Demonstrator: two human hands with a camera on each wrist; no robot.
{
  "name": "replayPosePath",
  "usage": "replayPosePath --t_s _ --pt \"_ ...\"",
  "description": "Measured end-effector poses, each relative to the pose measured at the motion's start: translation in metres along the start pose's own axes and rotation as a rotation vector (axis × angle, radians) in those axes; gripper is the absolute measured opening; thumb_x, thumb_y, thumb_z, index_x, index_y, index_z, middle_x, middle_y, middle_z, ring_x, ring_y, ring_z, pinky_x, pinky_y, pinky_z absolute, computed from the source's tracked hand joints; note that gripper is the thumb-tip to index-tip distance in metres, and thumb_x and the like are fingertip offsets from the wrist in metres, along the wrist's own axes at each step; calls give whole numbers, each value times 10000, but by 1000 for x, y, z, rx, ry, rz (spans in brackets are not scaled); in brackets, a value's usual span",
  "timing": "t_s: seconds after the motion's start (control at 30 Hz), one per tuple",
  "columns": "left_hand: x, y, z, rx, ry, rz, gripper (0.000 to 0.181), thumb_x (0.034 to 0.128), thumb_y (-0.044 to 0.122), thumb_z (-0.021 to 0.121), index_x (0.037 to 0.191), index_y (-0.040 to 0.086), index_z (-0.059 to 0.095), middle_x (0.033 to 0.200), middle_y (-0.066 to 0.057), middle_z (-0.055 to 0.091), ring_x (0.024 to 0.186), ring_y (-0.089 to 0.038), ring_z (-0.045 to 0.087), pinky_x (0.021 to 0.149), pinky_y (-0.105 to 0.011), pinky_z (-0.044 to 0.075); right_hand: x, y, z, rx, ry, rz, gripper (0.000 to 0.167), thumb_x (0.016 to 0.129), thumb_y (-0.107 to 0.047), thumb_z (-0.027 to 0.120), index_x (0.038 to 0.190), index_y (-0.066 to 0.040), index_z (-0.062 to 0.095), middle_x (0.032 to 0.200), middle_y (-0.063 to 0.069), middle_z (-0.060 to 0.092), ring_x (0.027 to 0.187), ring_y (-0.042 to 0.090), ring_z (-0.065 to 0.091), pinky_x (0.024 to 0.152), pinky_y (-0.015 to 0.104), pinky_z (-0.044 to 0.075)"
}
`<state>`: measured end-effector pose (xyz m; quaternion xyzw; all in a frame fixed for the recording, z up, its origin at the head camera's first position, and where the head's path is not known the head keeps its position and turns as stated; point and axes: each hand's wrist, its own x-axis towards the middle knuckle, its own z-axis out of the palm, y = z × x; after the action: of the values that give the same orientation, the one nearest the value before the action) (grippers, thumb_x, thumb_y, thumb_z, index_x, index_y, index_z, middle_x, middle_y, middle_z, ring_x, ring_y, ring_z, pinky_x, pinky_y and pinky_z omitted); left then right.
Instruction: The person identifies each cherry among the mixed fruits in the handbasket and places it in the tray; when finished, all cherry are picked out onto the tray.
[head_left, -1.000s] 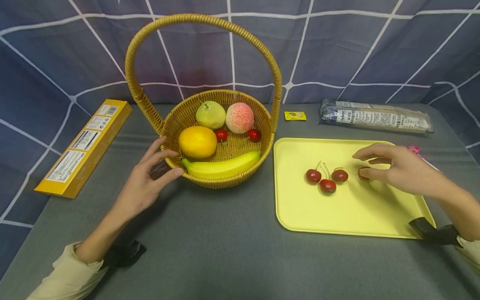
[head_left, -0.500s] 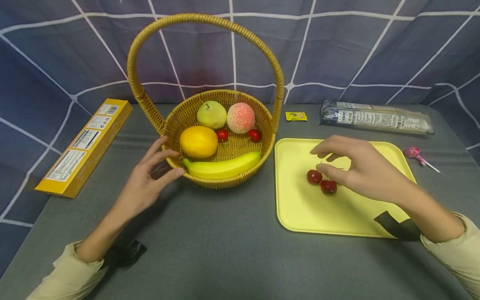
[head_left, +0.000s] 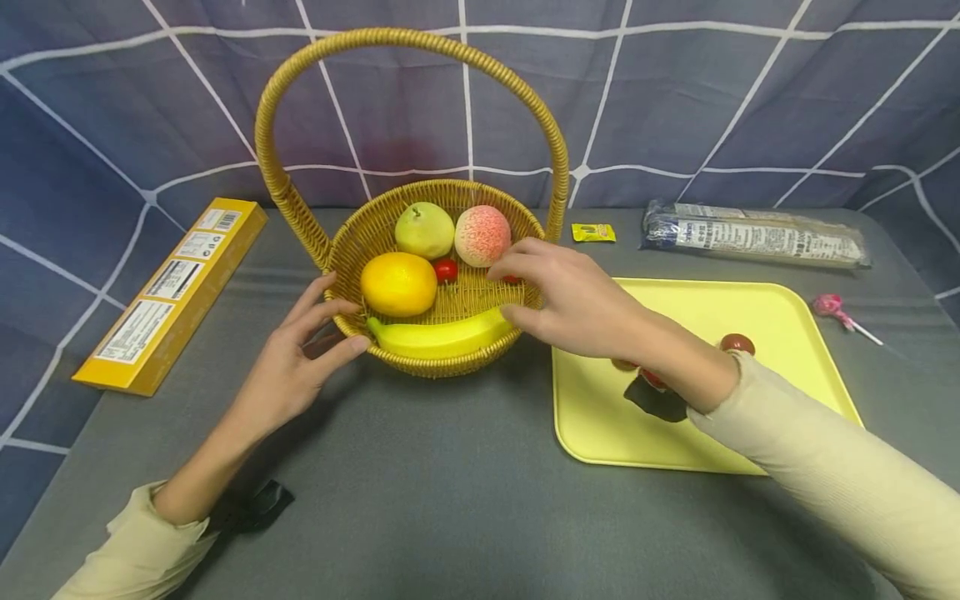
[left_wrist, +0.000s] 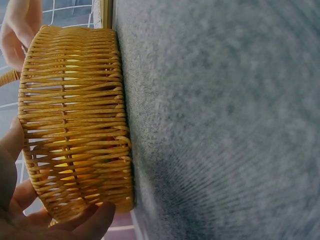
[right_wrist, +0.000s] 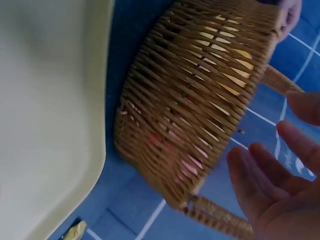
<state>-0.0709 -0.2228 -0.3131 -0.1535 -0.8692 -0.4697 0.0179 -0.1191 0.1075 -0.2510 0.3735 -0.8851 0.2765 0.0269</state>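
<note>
My left hand (head_left: 288, 367) holds the left rim of a wicker basket (head_left: 435, 367), with fingertips over the rim and thumb at its front. In the basket lie a green pear (head_left: 424, 231), a pink peach (head_left: 482, 236), a yellow mango-like fruit (head_left: 398, 284), a banana (head_left: 442, 335) and a red cherry (head_left: 446, 270). My right hand (head_left: 573, 296) hangs over the right rim, thumb and fingers apart with nothing seen between them. Another cherry (head_left: 513, 278) shows partly beneath its fingers. In the right wrist view, the fingers (right_wrist: 245, 175) stay clear of the wicker.
A yellow tray (head_left: 795, 321) stands at right, bearing a dark red cherry (head_left: 737, 343) and others partly hidden by my wrist. Behind are a small yellow packet (head_left: 593, 232) and a long plastic-wrapped package (head_left: 757, 236). A pink lollipop (head_left: 828, 306) lies far right, a yellow box (head_left: 168, 296) left.
My right hand has moved left from the cherry at the tray's right side, across the tray, to the basket. That cherry stays on the tray. My left hand keeps its place.
</note>
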Motion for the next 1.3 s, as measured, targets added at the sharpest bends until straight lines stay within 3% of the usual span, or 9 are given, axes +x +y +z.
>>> replayPosePath --t_s 0.27,0.4,0.63,0.9,1.13,1.3 --pt "0 0 -2 32 15 10 356 939 96 688 1250 -44 585 1609 -89 219 1327 -349 437 1004 -368 475 43 14 18 -65 -146 58 297 863 -117 667 1148 -41 706 1157 77 680 1082 256 589 958 418 471" --pt "-1 0 -2 26 17 12 353 938 88 688 1248 -48 585 1610 -92 215 1307 -366 457 996 -354 480 55 21 25 -64 -235 69 311 872 -140 675 1163 -35 704 1175 71 682 1135 256 588 1014 412 442" --pt "0 0 -1 21 7 3 366 947 104 679 1264 -49 576 1615 -93 198 1346 -351 411 1012 -405 463 69 25 28 -74 -340 84 344 856 -165 688 1178 -45 696 1174 86 663 1090 252 579 994 404 451" --pt "1 -1 -1 13 1 -2 375 951 114 677 1267 -56 569 1616 -88 198 1361 -334 396 1018 -440 451 71 29 29 -69 -350 87 364 846 -126 676 1204 -63 687 1201 78 633 1164 234 528 1031 398 421" --pt "1 -2 -1 16 -2 -7 377 954 123 674 1269 -55 569 1619 -85 191 1368 -335 385 1017 -475 441 66 29 32 -67 -327 68 363 827 -39 634 1182 -72 700 1186 78 624 1040 228 528 942 394 440" --pt "1 -2 0 19 -3 -10 378 957 129 671 1271 -55 567 1619 -91 188 1356 -356 398 1014 -484 442 66 28 33 -71 -371 72 406 813 1 607 1202 -79 693 1227 71 627 1094 220 536 970 422 448"
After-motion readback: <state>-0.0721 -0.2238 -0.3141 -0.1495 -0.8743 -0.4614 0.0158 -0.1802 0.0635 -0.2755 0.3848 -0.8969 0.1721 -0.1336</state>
